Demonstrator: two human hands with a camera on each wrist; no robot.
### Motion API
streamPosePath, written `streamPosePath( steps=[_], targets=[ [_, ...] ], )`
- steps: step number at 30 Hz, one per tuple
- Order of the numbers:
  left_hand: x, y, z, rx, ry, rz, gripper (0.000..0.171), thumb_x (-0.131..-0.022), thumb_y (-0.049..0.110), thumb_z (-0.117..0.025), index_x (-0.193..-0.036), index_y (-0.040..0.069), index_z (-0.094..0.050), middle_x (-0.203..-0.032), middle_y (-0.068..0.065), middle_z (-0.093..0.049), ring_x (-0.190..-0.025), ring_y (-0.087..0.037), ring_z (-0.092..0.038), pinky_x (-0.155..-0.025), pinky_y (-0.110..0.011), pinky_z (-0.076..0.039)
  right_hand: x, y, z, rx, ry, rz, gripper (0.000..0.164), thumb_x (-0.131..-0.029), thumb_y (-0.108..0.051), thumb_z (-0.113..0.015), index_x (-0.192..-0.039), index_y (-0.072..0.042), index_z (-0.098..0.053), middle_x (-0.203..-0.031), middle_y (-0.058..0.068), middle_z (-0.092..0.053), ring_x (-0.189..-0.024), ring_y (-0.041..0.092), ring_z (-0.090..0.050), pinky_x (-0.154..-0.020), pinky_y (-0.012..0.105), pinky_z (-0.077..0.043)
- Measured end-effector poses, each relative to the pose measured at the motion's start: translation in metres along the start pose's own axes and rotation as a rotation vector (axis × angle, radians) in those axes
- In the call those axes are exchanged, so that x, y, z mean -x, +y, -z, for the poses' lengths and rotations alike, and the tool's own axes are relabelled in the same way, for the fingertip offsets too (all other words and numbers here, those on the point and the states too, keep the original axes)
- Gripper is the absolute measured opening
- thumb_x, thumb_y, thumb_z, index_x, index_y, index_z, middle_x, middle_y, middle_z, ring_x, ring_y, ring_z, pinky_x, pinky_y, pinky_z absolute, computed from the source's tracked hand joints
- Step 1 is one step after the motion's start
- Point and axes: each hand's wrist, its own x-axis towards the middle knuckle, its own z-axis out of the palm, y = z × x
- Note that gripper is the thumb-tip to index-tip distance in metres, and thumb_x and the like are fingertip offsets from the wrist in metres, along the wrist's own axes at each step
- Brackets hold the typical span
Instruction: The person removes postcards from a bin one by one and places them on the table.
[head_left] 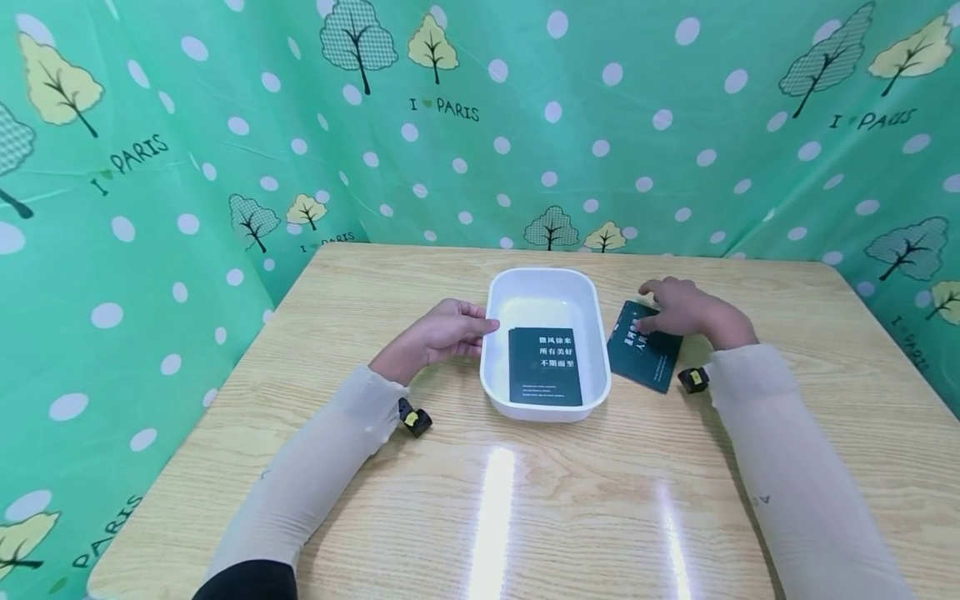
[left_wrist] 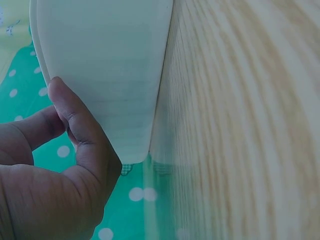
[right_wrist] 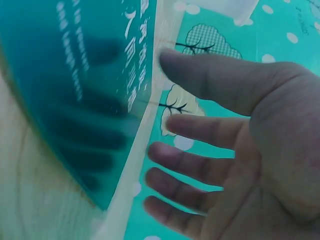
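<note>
A white plastic tub (head_left: 536,312) stands on the table, with a dark green booklet (head_left: 546,371) lying flat inside, its white lettering facing up. My left hand (head_left: 447,330) holds the tub's left rim, thumb over the edge and fingers along the outer wall (left_wrist: 107,65). Right of the tub, a second dark green booklet (head_left: 647,360) lies tilted on the tabletop. Over its upper end hovers my right hand (head_left: 684,308). In the right wrist view the thumb and fingers (right_wrist: 200,131) are spread apart with nothing between them, and their reflections show on the booklet's glossy cover.
The light wood table (head_left: 420,517) carries bright light reflections near its front. Behind it and on the left hangs a green curtain (head_left: 465,167) with white dots and trees. A small black device (head_left: 415,418) is strapped at the left wrist, another black device (head_left: 693,381) at the right.
</note>
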Motion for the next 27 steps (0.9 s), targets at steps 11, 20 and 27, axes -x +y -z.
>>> streamPosePath(
  steps=[11,20,27],
  targets=[
    [0.0,-0.001,0.002,0.004,0.001,0.006,0.023,-0.094,0.014,-0.067,-0.108,-0.001,-0.056,-0.104,-0.023,-0.062,-0.068,-0.017,-0.06,-0.066,-0.029,-0.056,0.0,-0.036,0.001,-0.011,0.268,0.106,0.061,-0.099,-0.032,-0.057,-0.144,0.003,-0.036,-0.14,0.03,-0.037,-0.125,0.046,-0.036,-0.096,0.063,-0.04],
    [0.0,-0.001,0.002,0.007,0.002,0.004,0.022,-0.094,0.013,-0.067,-0.107,-0.001,-0.057,-0.102,-0.022,-0.062,-0.066,-0.016,-0.06,-0.063,-0.028,-0.056,0.004,-0.073,-0.005,-0.02,0.311,0.243,0.062,-0.099,-0.035,-0.058,-0.144,0.002,-0.037,-0.143,0.027,-0.036,-0.131,0.043,-0.032,-0.102,0.061,-0.035],
    [0.0,-0.001,0.002,0.004,0.0,0.001,0.021,-0.094,0.013,-0.067,-0.106,-0.001,-0.057,-0.093,-0.017,-0.064,-0.066,-0.016,-0.06,-0.063,-0.028,-0.056,0.007,-0.092,-0.014,0.009,0.269,0.295,0.072,-0.094,-0.039,-0.065,-0.147,-0.002,-0.034,-0.142,0.023,-0.04,-0.126,0.038,-0.041,-0.1,0.054,-0.042]
  ],
)
